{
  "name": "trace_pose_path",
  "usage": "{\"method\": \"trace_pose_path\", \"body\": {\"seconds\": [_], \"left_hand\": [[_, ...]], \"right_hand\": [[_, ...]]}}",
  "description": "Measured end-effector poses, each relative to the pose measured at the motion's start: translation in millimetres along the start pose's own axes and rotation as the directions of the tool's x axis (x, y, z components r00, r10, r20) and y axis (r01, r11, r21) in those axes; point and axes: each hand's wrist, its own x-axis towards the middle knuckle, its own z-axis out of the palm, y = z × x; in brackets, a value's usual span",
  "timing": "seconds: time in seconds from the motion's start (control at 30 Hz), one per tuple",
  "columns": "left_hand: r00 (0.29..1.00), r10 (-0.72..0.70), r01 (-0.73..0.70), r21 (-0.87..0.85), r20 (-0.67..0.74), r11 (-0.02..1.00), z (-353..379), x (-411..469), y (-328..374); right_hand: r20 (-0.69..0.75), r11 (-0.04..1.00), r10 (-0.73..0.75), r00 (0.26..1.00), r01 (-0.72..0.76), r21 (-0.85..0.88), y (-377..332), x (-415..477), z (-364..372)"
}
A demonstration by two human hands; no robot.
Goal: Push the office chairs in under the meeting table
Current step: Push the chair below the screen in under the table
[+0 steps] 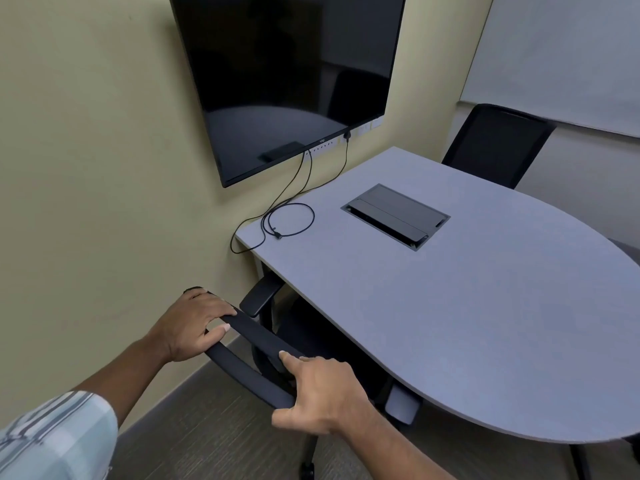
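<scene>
A black office chair (pixel 254 336) stands at the near left side of the grey meeting table (pixel 485 306), its seat partly under the tabletop. My left hand (pixel 194 323) grips the left end of the backrest's top edge. My right hand (pixel 322 393) grips the right end of the same edge. One armrest (pixel 259 296) sits just at the table's edge. A second black chair (pixel 498 143) stands at the far side, its back against the table. A third chair's edge (pixel 627 249) shows at the right.
A large dark screen (pixel 287 74) hangs on the yellowish wall close to the left. Black cables (pixel 291 220) trail from it onto the table. A cable box lid (pixel 394 216) is set in the tabletop. A whiteboard (pixel 561 60) covers the right wall. A table leg (pixel 401 403) stands near my right hand.
</scene>
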Motion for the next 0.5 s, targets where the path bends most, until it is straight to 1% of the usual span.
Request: {"method": "trace_pose_path", "body": {"seconds": [0.4, 0.5], "left_hand": [[0.995, 0.09, -0.09, 0.006, -0.034, 0.996, 3, 75, -37], [0.994, 0.11, -0.11, 0.005, -0.024, 0.994, 3, 89, -51]], "right_hand": [[-0.063, 0.998, 0.054, 0.997, -0.053, 0.013, 24, 64, -11], [-0.079, 0.998, 0.065, 0.995, -0.065, 0.008, 23, 77, -12]]}}
